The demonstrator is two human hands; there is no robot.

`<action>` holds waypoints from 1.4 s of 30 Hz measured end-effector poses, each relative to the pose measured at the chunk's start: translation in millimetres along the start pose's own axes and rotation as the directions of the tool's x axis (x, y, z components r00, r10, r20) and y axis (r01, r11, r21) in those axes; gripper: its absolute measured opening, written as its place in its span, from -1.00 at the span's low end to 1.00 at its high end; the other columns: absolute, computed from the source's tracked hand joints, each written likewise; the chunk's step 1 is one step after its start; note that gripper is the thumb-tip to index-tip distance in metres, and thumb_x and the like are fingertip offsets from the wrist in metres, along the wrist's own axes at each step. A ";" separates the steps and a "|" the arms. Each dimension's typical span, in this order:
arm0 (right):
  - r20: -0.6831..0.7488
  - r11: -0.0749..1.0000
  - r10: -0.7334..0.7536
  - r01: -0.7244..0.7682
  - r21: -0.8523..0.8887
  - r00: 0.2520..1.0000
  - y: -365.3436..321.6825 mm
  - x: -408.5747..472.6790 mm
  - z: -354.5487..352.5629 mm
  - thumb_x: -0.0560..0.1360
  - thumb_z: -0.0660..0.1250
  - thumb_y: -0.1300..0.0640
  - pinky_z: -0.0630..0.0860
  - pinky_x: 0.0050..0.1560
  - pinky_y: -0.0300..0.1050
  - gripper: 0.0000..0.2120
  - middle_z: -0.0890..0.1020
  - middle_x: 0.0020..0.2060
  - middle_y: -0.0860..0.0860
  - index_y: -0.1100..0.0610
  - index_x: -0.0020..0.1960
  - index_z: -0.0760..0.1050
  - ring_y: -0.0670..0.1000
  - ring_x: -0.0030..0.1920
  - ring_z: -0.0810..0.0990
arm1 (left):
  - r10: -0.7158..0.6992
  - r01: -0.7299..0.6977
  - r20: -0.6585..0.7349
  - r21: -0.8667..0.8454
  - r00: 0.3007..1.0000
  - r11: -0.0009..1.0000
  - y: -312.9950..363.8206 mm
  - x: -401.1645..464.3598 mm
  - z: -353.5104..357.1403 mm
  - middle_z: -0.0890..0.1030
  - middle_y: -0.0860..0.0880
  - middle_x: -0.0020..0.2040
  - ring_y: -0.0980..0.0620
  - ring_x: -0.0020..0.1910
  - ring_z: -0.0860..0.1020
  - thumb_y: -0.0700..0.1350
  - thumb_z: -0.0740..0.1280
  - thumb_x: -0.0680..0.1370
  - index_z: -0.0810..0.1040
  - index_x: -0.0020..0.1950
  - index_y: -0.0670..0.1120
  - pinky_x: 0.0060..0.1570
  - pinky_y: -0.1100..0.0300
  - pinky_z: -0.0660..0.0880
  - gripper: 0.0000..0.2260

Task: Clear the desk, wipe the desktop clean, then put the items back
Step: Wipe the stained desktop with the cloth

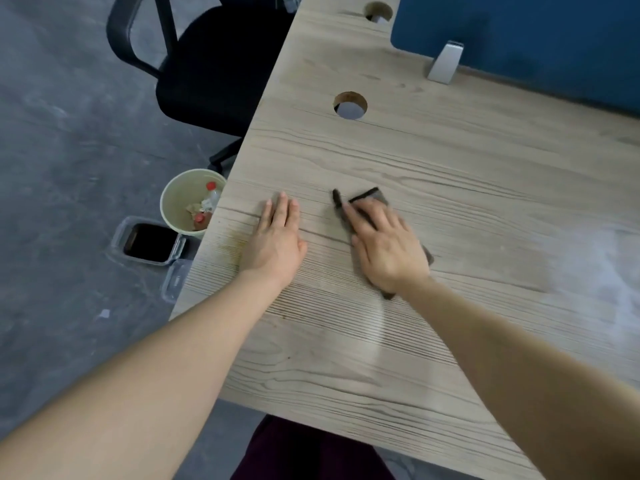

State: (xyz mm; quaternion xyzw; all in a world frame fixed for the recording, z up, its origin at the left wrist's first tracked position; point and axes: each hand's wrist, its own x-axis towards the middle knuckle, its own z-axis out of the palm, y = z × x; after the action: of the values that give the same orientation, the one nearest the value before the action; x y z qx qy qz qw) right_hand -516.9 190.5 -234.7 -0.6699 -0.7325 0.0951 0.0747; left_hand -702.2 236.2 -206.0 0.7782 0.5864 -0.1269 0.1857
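A light wood-grain desk [450, 161] fills the right of the view. My right hand [384, 244] lies flat on a dark grey cloth [369, 196] and presses it against the desktop near the middle; the cloth's corners stick out beyond the fingers and by the wrist. My left hand [277, 240] rests flat on the desktop to the left of the cloth, fingers straight and together, close to the desk's left edge. No other items lie on the desktop.
A pale waste bin [173, 199] with bottles and paper stands on the floor beside the desk's left edge. A clear plastic box [149, 242] with something dark inside sits next to it. A black office chair [207, 71] stands behind. A blue divider [519, 36] lines the desk's back, with two cable holes [350, 105].
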 end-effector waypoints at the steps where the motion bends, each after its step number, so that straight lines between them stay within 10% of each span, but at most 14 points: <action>1: -0.017 0.999 0.037 -0.037 -0.001 0.999 6.3 8.3 -2.5 0.55 0.00 -0.04 0.23 0.37 0.05 -0.48 0.38 0.36 0.06 0.06 0.48 0.25 0.11 0.37 0.31 | 0.007 -0.007 0.000 -0.007 1.000 1.000 -1.6 0.4 1.2 -0.25 -0.04 0.56 -0.04 0.53 -0.20 -0.06 -0.02 0.65 -0.21 0.55 -0.08 0.47 0.07 -0.01 -0.47; 7: -0.033 0.987 0.157 -0.158 -0.010 0.987 13.9 22.9 -0.9 0.61 0.05 0.02 0.04 0.47 0.00 -0.51 0.27 0.44 0.05 0.07 0.52 0.17 0.09 0.47 0.16 | 0.024 -0.023 0.013 -0.058 1.000 0.998 -6.9 3.9 4.2 -0.22 -0.03 0.56 -0.03 0.53 -0.19 -0.09 -0.01 0.66 -0.18 0.56 -0.07 0.51 0.10 -0.04 -0.48; 20: 0.026 0.985 -0.114 0.110 0.131 0.993 -7.8 -54.0 4.3 0.53 0.13 -0.03 0.03 0.45 -0.17 -0.49 0.44 0.37 0.02 0.14 0.43 0.32 0.03 0.43 0.29 | 0.139 -0.138 -0.014 0.073 0.990 0.988 27.3 -38.2 37.2 -0.26 -0.01 0.55 -0.03 0.53 -0.24 0.05 -0.04 0.66 -0.25 0.55 -0.09 0.47 0.07 -0.17 -0.43; 28: -0.124 0.972 0.224 -0.213 0.096 0.967 11.9 -38.5 6.1 0.54 0.08 -0.01 0.07 0.46 -0.03 -0.48 0.38 0.41 0.09 0.14 0.45 0.31 0.10 0.46 0.25 | 0.142 -0.148 0.069 0.092 0.988 0.985 25.0 -38.3 40.1 -0.37 -0.03 0.52 -0.06 0.51 -0.32 0.07 -0.10 0.65 -0.32 0.53 -0.06 0.48 0.00 -0.23 -0.44; 36: -0.008 0.995 -0.092 0.092 0.043 0.996 10.4 -66.0 2.7 0.56 0.04 -0.04 0.06 0.45 -0.07 -0.50 0.40 0.40 0.04 0.10 0.44 0.34 0.08 0.43 0.30 | 0.124 -0.131 0.071 0.106 0.990 0.986 28.7 -38.4 37.6 -0.38 -0.02 0.51 -0.05 0.51 -0.32 0.07 -0.10 0.65 -0.32 0.53 -0.06 0.46 0.02 -0.24 -0.45; 42: -0.106 0.965 0.261 -0.257 0.047 0.959 40.8 -38.3 -1.4 0.56 0.00 -0.04 0.08 0.46 -0.01 -0.47 0.34 0.43 0.08 0.13 0.47 0.26 0.10 0.46 0.24 | 0.125 -0.135 0.104 0.099 0.987 0.986 27.3 -40.1 35.9 -0.42 -0.01 0.49 -0.04 0.49 -0.36 0.06 -0.13 0.66 -0.38 0.51 -0.04 0.48 0.03 -0.27 -0.46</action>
State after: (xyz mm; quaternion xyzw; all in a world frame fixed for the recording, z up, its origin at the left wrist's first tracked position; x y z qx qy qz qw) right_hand -473.6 155.9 -242.4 -0.7629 -0.6316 0.0785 0.1135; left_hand -686.5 179.1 -217.8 0.8164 0.5171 -0.1831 0.1803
